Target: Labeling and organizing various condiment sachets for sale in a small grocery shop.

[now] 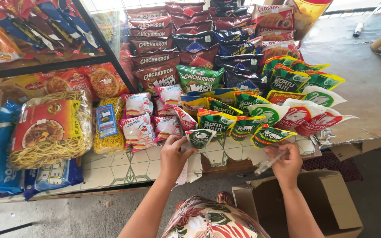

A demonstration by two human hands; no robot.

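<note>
Left hand (pixel 173 155) pinches a small green-and-white sachet (pixel 199 137) between thumb and fingertips, holding it at the front edge of the tiled shelf (pixel 133 166), just below the row of green sachets (pixel 219 120). Right hand (pixel 285 162) has fingers curled around a thin clear plastic strip (pixel 270 163), above an open cardboard box (pixel 327 202). Pink snack packs (pixel 140 128) and a yellow noodle pack (pixel 51 130) lie further left.
</note>
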